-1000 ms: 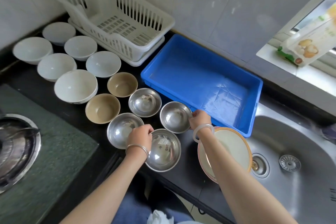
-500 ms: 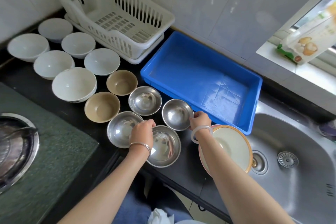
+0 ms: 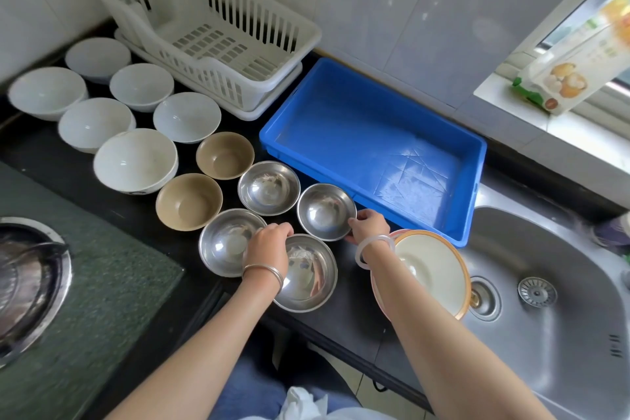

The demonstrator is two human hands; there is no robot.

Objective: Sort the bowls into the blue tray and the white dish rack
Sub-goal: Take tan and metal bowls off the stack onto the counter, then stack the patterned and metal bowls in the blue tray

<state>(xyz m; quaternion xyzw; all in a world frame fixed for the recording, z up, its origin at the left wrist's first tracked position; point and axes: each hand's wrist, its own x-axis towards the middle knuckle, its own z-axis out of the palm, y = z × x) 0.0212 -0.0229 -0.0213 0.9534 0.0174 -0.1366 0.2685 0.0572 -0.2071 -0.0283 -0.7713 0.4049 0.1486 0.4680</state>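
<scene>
Several steel bowls stand on the black counter. My left hand (image 3: 271, 247) grips the rim of the nearest steel bowl (image 3: 306, 278), which tilts slightly. My right hand (image 3: 368, 225) pinches the rim of another steel bowl (image 3: 325, 211) beside the blue tray (image 3: 371, 143), which holds nothing. Two more steel bowls (image 3: 268, 187) (image 3: 225, 242) sit to the left. Two tan bowls (image 3: 225, 155) (image 3: 188, 201) and several white bowls (image 3: 135, 160) lie further left. The white dish rack (image 3: 211, 27) stands at the back with nothing in it.
A cream bowl with an orange rim (image 3: 429, 268) rests at the edge of the steel sink (image 3: 552, 300) under my right forearm. A gas burner (image 3: 30, 280) sits on a green mat at the left. A food packet (image 3: 572, 78) leans on the windowsill.
Both hands have slid slightly toward the back, closing on the rims of the two steel bowls; the near bowl has tipped a little under my left hand.
</scene>
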